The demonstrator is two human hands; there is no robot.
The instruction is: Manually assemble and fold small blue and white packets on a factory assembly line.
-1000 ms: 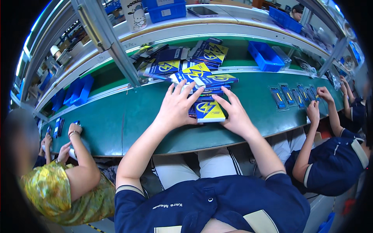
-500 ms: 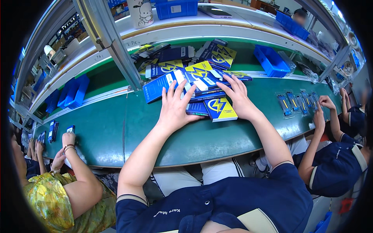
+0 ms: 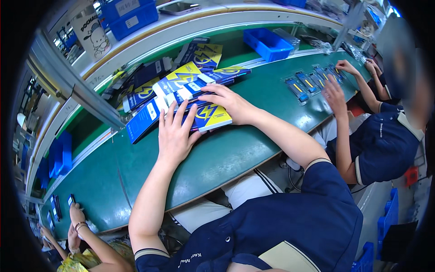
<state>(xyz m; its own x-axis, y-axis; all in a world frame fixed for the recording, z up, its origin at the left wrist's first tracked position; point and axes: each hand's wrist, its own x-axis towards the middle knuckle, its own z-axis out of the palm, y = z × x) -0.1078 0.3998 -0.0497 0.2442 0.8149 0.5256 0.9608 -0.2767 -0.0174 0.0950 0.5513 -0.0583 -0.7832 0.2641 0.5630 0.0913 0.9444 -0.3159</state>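
Blue-and-yellow flat cardboard boxes with a lightning-bolt design [image 3: 214, 116] lie in an uneven, overlapping stack on a long green table [image 3: 235, 152], between and beneath the two bare hands I am following. On the left hand [image 3: 173, 136], I see the grip apart: fingers spread over the boxes, thumb standing off to the right beside the near edge. The right hand [image 3: 236, 107] also has its grip apart, fingers stretched leftward across the top of the stack; I cannot tell how firmly either hand presses.

Just left of the left hand, a mostly blue box [image 3: 144, 123] sits tilted against the others. Behind the stack I see a looser heap of similar boxes [image 3: 207, 55], with a rectangular blue plastic bin [image 3: 278, 55] to its right. Farther right on the table are small blue items in clear packaging [image 3: 297, 90], near a co-worker's raised hand [image 3: 334, 96]. A slanting grey metal post [image 3: 86, 97] stands left of the heap.
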